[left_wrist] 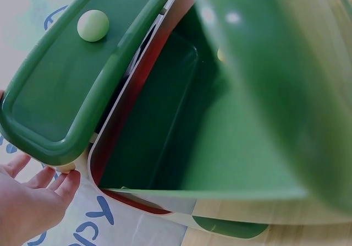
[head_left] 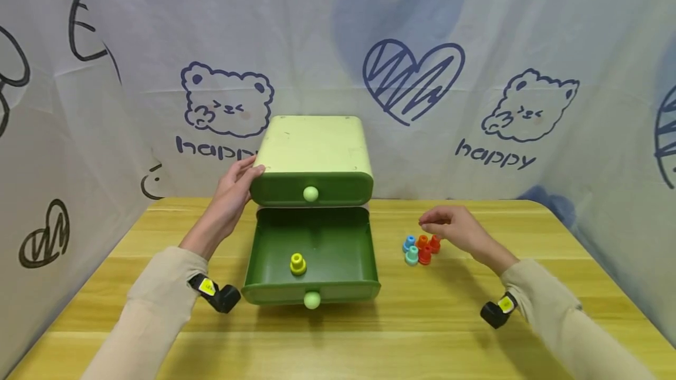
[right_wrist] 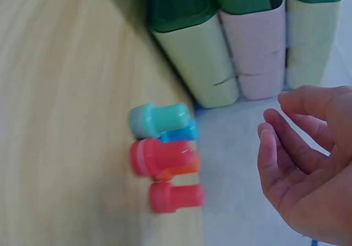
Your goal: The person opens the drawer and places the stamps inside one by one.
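A small drawer cabinet [head_left: 317, 142] with a pale yellow-green top stands on the table. Its upper green drawer is closed; the drawer [head_left: 338, 245] below is pulled out and holds a yellow peg-shaped piece [head_left: 298, 265] with a flared base. My left hand [head_left: 229, 198] rests its extended fingers on the cabinet's upper left side. To the right, my right hand [head_left: 459, 230] hovers over a cluster of similar pieces: light blue [head_left: 409, 243], teal [right_wrist: 159, 119], orange [head_left: 422, 241] and red [right_wrist: 176, 196]. Its fingers are loosely bent, with nothing between them.
The wooden table [head_left: 317, 350] meets a white cloth backdrop [head_left: 317, 34] printed with bears and hearts. A round knob [head_left: 312, 300] juts from the pulled-out drawer's front. The right wrist view shows the cabinet's pink middle tier [right_wrist: 258, 53].
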### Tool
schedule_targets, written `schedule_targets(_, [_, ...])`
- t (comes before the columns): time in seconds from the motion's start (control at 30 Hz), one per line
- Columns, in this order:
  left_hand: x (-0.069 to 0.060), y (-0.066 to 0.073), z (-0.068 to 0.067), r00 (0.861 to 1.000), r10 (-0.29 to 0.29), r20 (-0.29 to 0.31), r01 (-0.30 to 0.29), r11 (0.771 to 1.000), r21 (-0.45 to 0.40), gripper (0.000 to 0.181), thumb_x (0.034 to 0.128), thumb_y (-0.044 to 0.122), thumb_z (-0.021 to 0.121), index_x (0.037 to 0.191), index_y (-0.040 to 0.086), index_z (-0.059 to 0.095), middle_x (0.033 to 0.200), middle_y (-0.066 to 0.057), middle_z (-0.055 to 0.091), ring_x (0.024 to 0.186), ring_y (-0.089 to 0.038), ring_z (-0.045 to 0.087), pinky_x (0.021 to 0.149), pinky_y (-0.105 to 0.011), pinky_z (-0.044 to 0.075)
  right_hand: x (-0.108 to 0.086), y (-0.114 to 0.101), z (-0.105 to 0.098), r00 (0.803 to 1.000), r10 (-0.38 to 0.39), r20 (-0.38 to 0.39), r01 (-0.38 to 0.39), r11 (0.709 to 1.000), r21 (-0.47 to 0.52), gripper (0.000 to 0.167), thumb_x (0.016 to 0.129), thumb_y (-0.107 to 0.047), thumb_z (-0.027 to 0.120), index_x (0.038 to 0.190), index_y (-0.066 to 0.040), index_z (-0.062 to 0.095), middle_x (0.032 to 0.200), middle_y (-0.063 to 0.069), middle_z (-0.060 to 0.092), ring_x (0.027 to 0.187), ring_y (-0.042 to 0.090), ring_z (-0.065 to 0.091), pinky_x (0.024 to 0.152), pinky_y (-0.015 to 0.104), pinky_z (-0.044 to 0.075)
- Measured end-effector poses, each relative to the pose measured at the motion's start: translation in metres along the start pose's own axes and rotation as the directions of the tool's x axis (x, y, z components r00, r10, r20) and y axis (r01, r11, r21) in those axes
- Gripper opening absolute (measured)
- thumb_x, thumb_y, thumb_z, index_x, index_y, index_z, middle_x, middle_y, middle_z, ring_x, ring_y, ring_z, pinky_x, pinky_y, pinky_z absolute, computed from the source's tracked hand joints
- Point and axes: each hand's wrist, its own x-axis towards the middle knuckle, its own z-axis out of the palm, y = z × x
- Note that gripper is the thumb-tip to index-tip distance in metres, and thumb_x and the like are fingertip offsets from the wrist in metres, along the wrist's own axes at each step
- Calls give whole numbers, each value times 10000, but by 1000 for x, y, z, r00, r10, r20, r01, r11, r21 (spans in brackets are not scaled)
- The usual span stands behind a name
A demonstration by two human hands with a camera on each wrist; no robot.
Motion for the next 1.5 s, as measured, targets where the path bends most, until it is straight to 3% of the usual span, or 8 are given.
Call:
schedule_targets(0.27, [-2, 0, -1, 1000, 0, -4, 0, 1000, -2, 664, 986, 280, 489, 1523, 24, 193, 1494, -210, 253, 1317, -299, 356, 1112, -366, 301, -7, 23, 10, 998, 46, -50, -47, 999, -16, 239, 936, -69, 606, 1133, 52, 669, 1091, 172, 671, 970, 295, 614, 801, 424, 524])
schedule_targets(0.47, [-3, -1, -2, 1000, 1, -9, -1, 1000, -2, 662, 986, 279, 488, 1524, 28, 195, 1495, -206, 256, 1319, -295, 354, 1112, -371, 300, -12, 31, 17, 997, 64, -51, -63, 998, 13, 229, 906, -36, 636, 1101, 80, 669, 1059, 200, 671, 947, 307, 618, 761, 415, 536])
schedule_targets(0.67, [-3, -1, -2, 1000, 1, -14, -1, 1000, 4, 661, 987, 283, 491, 1524, 31, 199, 1496, -206, 258, 1319, -296, 357, 1111, -372, 303, -13, 39, 23, 996, 60, -66, -60, 998, 1, 234, 859, -33, 695, 1067, 74, 686, 1023, 182, 685, 930, 292, 620, 707, 320, 530])
schedule_targets(1.17, [0, -1, -1, 1000, -8, -14, 8, 1000, -5, 659, 982, 255, 488, 1522, 20, 191, 1492, -213, 252, 1328, -306, 348, 1113, -376, 298, -13, 53, 37, 993, 114, -20, -113, 993, 33, 295, 809, 24, 711, 1093, 89, 661, 969, 141, 676, 839, 197, 608, 641, 284, 526])
schedule_targets(1.5, [0, 0, 1, 1000, -2, -13, 2, 1000, 1, 657, 982, 255, 490, 1519, 18, 194, 1491, -212, 261, 1319, -311, 361, 1106, -377, 312, -13, 58, 39, 995, 96, -17, -95, 995, 22, 270, 802, 40, 717, 1062, 91, 666, 931, 112, 676, 815, 191, 607, 629, 285, 528])
